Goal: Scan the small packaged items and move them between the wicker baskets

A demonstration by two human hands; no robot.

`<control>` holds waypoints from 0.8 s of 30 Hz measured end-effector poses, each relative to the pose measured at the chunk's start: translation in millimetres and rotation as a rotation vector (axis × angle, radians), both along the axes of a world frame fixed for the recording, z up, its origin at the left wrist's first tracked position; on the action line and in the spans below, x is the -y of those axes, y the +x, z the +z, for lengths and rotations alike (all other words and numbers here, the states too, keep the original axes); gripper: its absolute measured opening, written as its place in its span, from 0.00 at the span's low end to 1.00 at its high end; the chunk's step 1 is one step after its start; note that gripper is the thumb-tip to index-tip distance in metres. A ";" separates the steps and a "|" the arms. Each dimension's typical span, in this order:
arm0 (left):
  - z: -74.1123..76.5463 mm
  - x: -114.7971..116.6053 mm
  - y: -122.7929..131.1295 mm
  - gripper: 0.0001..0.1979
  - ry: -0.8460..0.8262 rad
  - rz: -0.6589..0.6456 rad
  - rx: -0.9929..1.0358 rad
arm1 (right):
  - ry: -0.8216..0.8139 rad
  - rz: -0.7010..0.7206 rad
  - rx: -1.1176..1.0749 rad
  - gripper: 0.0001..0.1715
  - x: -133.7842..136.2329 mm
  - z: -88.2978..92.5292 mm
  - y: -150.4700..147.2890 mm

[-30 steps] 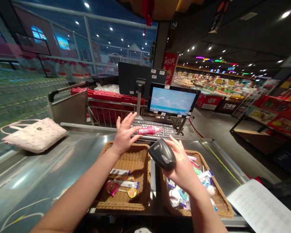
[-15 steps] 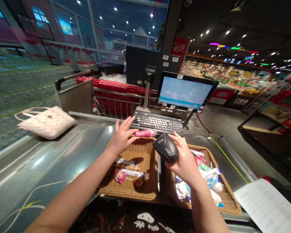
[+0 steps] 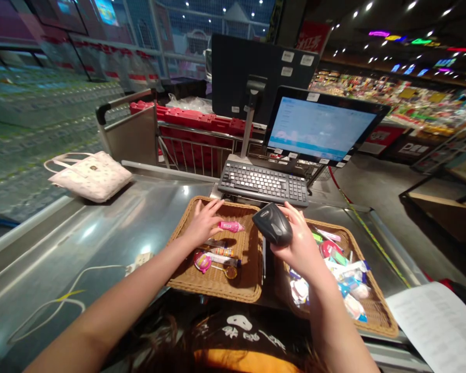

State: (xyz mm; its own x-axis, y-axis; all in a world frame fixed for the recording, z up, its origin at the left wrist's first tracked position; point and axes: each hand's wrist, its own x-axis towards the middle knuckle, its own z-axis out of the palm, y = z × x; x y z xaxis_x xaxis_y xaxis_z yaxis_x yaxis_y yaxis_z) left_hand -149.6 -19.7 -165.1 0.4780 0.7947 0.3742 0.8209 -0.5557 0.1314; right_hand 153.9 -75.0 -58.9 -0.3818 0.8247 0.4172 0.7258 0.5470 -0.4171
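My left hand [image 3: 204, 223] is spread open above the left wicker basket [image 3: 213, 282] and holds nothing. Just right of its fingers, a pink tube [image 3: 231, 226] lies in that basket. A heart-shaped pink lollipop [image 3: 202, 262] and several small packaged sticks lie nearer the front. My right hand [image 3: 300, 246] grips a black handheld barcode scanner [image 3: 272, 224] over the gap between the baskets. Below it, the right wicker basket [image 3: 373, 305] is heaped with several small packets [image 3: 336, 274], partly hidden by my forearm.
A keyboard [image 3: 263, 182] and a touchscreen monitor [image 3: 318, 129] stand just beyond the baskets on a steel checkout counter [image 3: 81, 243]. A white handbag [image 3: 89, 176] lies at the left, a printed paper sheet [image 3: 435, 326] at the right, and a cart with red crates [image 3: 194, 129] behind.
The pink tube has gone from above the keyboard's front edge to the left basket. Both hands have dropped lower with the scanner, and the view has tilted further down.
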 end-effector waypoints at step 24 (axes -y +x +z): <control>-78.4 -26.8 29.1 0.08 -0.330 -0.040 -0.171 | -0.072 -0.030 -0.010 0.33 1.8 -3.7 17.0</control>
State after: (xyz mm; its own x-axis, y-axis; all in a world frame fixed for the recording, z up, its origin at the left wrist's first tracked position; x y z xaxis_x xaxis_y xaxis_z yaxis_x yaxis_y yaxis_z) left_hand -120.4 7.2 -243.5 0.5448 0.8384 0.0131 0.8248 -0.5387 0.1716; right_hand 170.9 -76.8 -62.6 -0.3525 0.8639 0.3598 0.7368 0.4932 -0.4624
